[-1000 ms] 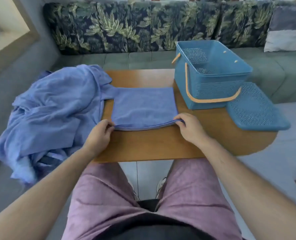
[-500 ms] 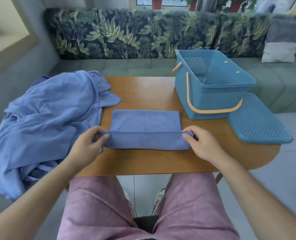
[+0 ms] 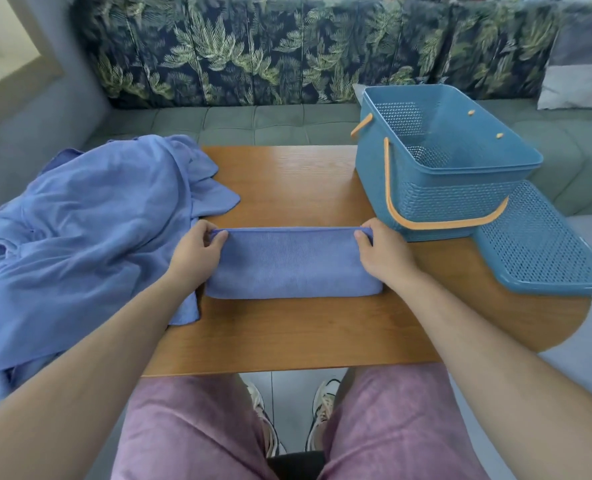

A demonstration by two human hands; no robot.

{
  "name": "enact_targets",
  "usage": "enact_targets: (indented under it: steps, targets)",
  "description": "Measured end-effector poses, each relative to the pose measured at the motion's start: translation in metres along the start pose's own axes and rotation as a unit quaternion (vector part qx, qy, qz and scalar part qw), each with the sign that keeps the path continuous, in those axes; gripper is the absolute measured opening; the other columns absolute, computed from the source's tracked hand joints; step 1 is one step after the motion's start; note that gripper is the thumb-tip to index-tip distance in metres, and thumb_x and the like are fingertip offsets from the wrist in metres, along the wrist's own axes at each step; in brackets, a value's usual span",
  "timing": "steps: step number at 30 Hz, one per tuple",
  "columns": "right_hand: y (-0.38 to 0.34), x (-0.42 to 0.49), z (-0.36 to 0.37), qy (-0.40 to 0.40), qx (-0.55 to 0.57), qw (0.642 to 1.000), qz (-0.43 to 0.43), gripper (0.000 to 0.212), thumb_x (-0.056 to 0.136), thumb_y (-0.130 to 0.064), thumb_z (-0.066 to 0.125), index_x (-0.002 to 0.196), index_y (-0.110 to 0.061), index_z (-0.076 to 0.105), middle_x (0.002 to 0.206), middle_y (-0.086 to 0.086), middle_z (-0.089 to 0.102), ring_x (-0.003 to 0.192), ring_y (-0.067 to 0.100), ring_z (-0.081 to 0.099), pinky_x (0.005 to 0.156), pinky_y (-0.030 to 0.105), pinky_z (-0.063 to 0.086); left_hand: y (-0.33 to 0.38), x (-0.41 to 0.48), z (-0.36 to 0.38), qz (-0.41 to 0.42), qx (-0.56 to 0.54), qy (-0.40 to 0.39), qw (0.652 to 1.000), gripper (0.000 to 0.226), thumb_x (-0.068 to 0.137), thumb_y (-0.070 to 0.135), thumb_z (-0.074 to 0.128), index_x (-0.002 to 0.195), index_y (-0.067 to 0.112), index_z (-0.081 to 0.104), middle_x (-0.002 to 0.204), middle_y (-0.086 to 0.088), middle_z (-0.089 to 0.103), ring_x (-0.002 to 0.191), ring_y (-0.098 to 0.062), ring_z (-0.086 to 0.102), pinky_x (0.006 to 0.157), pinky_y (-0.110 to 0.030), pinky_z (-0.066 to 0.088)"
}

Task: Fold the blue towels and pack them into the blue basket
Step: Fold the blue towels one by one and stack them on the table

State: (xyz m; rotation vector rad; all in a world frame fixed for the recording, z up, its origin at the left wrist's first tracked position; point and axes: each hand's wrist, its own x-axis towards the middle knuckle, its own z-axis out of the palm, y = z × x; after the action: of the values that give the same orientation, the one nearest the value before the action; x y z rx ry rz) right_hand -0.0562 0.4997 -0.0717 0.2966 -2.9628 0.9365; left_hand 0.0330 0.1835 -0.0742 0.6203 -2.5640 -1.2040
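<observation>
Folded blue towel (image 3: pixel 291 268): flat on wooden table (image 3: pixel 287 334), just left of blue basket (image 3: pixel 454 199). Perforated lid (image 3: pixel 537 244) lying against basket's right side; loose towel heap (image 3: pixel 80 237) well left of basket. Far corners pinched by left hand (image 3: pixel 197 254) and right hand (image 3: pixel 384 258), fingers curled.

No legible text, labels, brands, numbers or signs, none on the blue basket (image 3: pixel 454 199) at two o'clock, none on the folded towel (image 3: pixel 291 265)

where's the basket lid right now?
Head view: the perforated blue lid lies flat on the table's right end, just right of the blue basket.
</observation>
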Motion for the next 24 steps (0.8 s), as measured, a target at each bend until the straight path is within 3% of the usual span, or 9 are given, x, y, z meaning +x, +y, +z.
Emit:
enact_targets:
  steps: [3, 8, 10, 12, 13, 15, 17, 20, 24]
  targets:
    - [-0.001, 0.017, 0.009, 0.012, -0.063, 0.998, 0.000, 0.020, 0.105, -0.034, 0.043, 0.096, -0.017, 0.048, 0.083, 0.001, 0.056, 0.078, 0.026, 0.052, 0.065, 0.035, 0.036, -0.003, 0.019, 0.009, 0.002, 0.008, 0.021, 1.000, 0.019, 0.098, 0.031, 0.057, 0.097, 0.012, 0.058, 0.085, -0.006, 0.062, 0.081, -0.018, 0.056, 0.066, -0.026, 0.039]
    - [-0.009, 0.030, 0.019, -0.005, -0.132, 0.990, 0.043, 0.019, 0.106, -0.032, 0.040, 0.103, -0.014, 0.045, 0.091, 0.007, 0.054, 0.091, 0.035, 0.059, 0.066, 0.035, 0.037, -0.002, 0.039, 0.020, -0.015, 0.048, 0.028, 0.998, 0.023, 0.095, 0.034, 0.063, 0.101, 0.013, 0.056, 0.086, 0.004, 0.057, 0.092, -0.022, 0.058, 0.073, -0.029, 0.038]
    - [-0.016, 0.024, 0.021, 0.023, -0.190, 0.980, 0.046, 0.021, 0.105, -0.028, 0.043, 0.115, -0.010, 0.046, 0.113, 0.013, 0.054, 0.105, 0.037, 0.056, 0.071, 0.040, 0.042, 0.001, 0.034, 0.023, 0.037, 0.138, 0.107, 0.984, 0.033, 0.090, 0.036, 0.068, 0.104, 0.010, 0.053, 0.101, -0.005, 0.055, 0.097, -0.027, 0.054, 0.075, -0.038, 0.043]
    - [-0.025, 0.014, 0.028, 0.083, -0.265, 0.960, -0.017, 0.025, 0.098, -0.021, 0.051, 0.119, -0.009, 0.049, 0.124, 0.014, 0.049, 0.116, 0.036, 0.047, 0.085, 0.042, 0.046, 0.009, 0.022, 0.033, 0.156, 0.202, 0.150, 0.955, 0.031, 0.090, 0.036, 0.066, 0.106, 0.010, 0.057, 0.109, -0.008, 0.056, 0.097, -0.032, 0.055, 0.078, -0.046, 0.047]
    - [-0.032, 0.008, 0.035, 0.096, -0.265, 0.957, -0.069, 0.030, 0.093, -0.017, 0.054, 0.122, -0.009, 0.051, 0.127, 0.013, 0.050, 0.121, 0.036, 0.045, 0.092, 0.042, 0.045, 0.014, 0.014, 0.043, 0.207, 0.201, 0.124, 0.949, 0.029, 0.093, 0.036, 0.059, 0.108, 0.012, 0.061, 0.114, -0.007, 0.059, 0.101, -0.032, 0.057, 0.082, -0.047, 0.048]
    - [-0.050, -0.001, 0.054, 0.044, -0.202, 0.967, -0.148, 0.043, 0.095, -0.018, 0.051, 0.137, -0.011, 0.051, 0.145, 0.012, 0.047, 0.141, 0.035, 0.034, 0.109, 0.044, 0.037, 0.024, -0.002, 0.067, 0.241, 0.201, 0.001, 0.949, 0.041, 0.097, 0.041, 0.044, 0.123, 0.017, 0.064, 0.136, -0.002, 0.058, 0.126, -0.028, 0.053, 0.102, -0.047, 0.043]
    - [-0.062, -0.006, 0.074, -0.050, -0.149, 0.976, -0.151, 0.050, 0.106, -0.030, 0.035, 0.153, -0.015, 0.037, 0.162, 0.007, 0.032, 0.153, 0.030, 0.016, 0.122, 0.045, 0.020, 0.023, -0.011, 0.087, 0.236, 0.247, -0.092, 0.935, 0.056, 0.098, 0.047, 0.024, 0.144, 0.027, 0.050, 0.156, 0.004, 0.040, 0.148, -0.023, 0.030, 0.118, -0.045, 0.025]
    - [-0.055, -0.008, 0.084, -0.130, -0.169, 0.971, -0.109, 0.057, 0.108, -0.045, 0.017, 0.161, -0.025, 0.016, 0.169, -0.004, 0.008, 0.156, 0.019, -0.002, 0.126, 0.040, -0.001, 0.012, -0.007, 0.086, 0.201, 0.278, -0.132, 0.930, 0.056, 0.101, 0.054, 0.016, 0.154, 0.041, 0.028, 0.165, 0.011, 0.018, 0.154, -0.020, 0.008, 0.123, -0.044, 0.007]
    - [-0.021, -0.008, 0.069, -0.111, -0.205, 0.970, -0.070, 0.062, 0.104, -0.054, 0.014, 0.161, -0.030, 0.009, 0.169, -0.006, -0.003, 0.155, 0.014, -0.009, 0.125, 0.039, -0.008, -0.003, 0.007, 0.062, 0.165, 0.299, -0.149, 0.928, 0.054, 0.103, 0.056, 0.024, 0.155, 0.046, 0.019, 0.166, 0.015, 0.007, 0.154, -0.014, -0.001, 0.124, -0.038, -0.002]
